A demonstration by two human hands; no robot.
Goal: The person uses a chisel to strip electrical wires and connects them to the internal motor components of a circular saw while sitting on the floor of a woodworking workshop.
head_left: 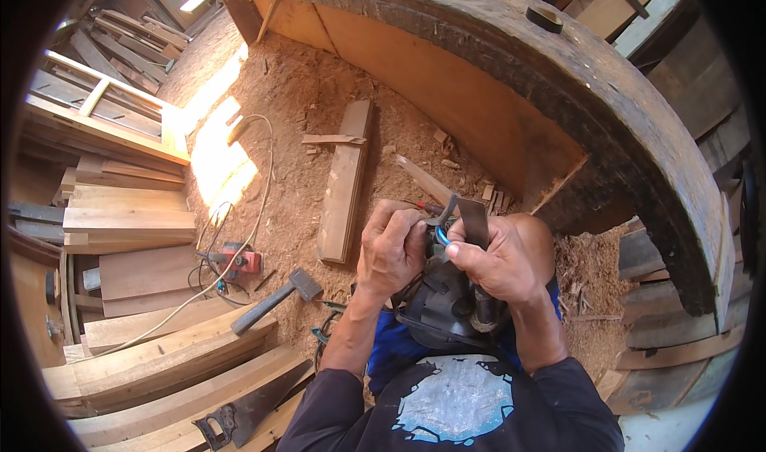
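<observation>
In front of my body, my left hand (392, 244) is closed, its fingertips against a small curved grey piece (444, 211); what lies inside the fingers is hidden. Opposite it, my right hand (503, 259) grips a flat metal blade (474, 222) that stands up past the fingers. A small blue curved part (442, 236) shows beside the right thumb. Below both hands a black power tool (439, 300) rests on my lap; its exact kind is unclear. A thin red-and-dark tool (428, 207) lies just beyond the hands.
A large curved wooden structure (511, 29) arches across the far and right side. Stacked planks (345, 189) lie on the shavings-covered floor (295, 85). Left are a hammer (275, 302), a red power tool (239, 260) with a cord, a handsaw (247, 412) and timber piles (132, 213).
</observation>
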